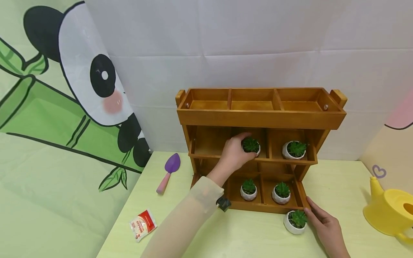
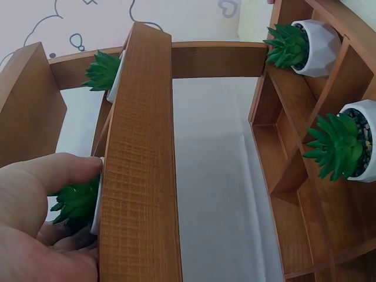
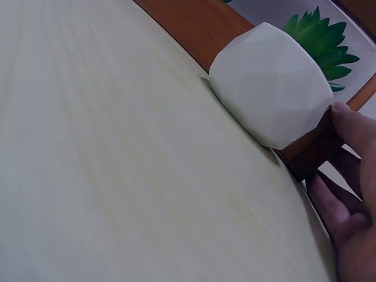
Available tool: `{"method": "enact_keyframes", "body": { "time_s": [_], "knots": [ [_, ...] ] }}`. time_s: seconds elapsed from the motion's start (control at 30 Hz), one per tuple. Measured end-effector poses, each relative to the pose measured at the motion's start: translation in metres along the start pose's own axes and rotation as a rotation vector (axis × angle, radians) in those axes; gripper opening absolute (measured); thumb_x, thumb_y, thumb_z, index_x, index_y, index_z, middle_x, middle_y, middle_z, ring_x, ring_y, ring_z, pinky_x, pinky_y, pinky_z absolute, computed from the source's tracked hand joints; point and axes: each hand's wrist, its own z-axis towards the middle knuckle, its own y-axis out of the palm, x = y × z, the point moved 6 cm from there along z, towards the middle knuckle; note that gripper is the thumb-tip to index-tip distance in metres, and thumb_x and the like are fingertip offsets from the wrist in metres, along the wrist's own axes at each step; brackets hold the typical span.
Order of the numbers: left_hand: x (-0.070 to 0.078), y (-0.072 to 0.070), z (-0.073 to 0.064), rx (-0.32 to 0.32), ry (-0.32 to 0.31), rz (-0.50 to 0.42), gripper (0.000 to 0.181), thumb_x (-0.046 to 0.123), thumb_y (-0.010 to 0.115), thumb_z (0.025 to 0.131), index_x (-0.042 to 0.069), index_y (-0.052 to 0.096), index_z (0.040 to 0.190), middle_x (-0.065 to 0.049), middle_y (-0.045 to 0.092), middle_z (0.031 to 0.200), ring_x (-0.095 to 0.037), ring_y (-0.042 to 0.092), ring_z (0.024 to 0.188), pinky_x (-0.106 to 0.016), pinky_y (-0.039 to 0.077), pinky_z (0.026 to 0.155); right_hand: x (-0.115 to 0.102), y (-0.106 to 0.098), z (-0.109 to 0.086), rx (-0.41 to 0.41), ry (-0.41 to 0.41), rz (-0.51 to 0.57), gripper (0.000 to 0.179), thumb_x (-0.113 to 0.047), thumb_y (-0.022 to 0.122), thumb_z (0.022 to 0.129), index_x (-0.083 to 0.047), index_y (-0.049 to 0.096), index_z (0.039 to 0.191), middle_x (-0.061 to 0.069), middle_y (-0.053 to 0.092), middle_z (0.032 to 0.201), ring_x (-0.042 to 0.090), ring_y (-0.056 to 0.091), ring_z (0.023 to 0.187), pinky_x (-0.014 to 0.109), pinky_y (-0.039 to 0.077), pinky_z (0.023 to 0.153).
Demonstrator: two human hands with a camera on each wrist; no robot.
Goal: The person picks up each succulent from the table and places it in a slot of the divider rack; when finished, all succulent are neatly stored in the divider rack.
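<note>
My left hand holds a small potted succulent by its white pot, thumb on one side and fingers on the other, inside the middle tier of a brown wooden shelf. In the left wrist view, the shelf's front board hides most of that pot. My right hand grips the front right corner of the bottom tier, seen close up in the right wrist view. Just left of those fingers, a potted succulent stands on the table, in front of the shelf.
Another succulent sits in the middle tier's right compartment. Two more, a left one and a right one, occupy the bottom tier. A purple trowel and a packet lie left; a yellow watering can stands right.
</note>
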Motion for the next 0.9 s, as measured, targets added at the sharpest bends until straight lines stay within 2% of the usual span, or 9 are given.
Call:
{"method": "enact_keyframes", "body": {
  "time_s": [0.2,0.57,0.9],
  "knots": [
    [-0.001,-0.002,-0.006,0.010,0.054,-0.022,0.068,0.014,0.088,0.085,0.010,0.059,0.147,-0.007,0.066,0.136,-0.023,0.064,0.120,-0.036,0.054,0.099,0.001,0.001,0.000,-0.010,0.017,-0.006,0.060,-0.049,0.062,0.103,-0.017,0.054,0.154,0.009,0.051,0.150,-0.022,0.039,0.113,-0.001,0.038,0.085],
    [-0.001,-0.007,-0.019,0.025,0.066,-0.058,0.071,0.014,0.088,0.085,0.013,0.057,0.150,-0.006,0.062,0.141,-0.023,0.061,0.124,-0.039,0.053,0.102,0.001,0.000,0.000,-0.008,0.014,-0.007,0.059,-0.048,0.062,0.104,-0.017,0.054,0.153,0.010,0.051,0.150,-0.023,0.040,0.112,-0.001,0.038,0.084],
    [0.005,-0.018,-0.041,0.079,0.179,-0.130,0.067,0.010,0.086,0.087,0.009,0.057,0.147,-0.005,0.059,0.145,-0.025,0.056,0.132,-0.037,0.047,0.110,-0.001,0.000,0.000,0.008,-0.013,0.008,0.058,-0.045,0.063,0.104,-0.014,0.056,0.152,0.011,0.052,0.148,-0.023,0.041,0.112,0.000,0.040,0.085]
  ]
}}
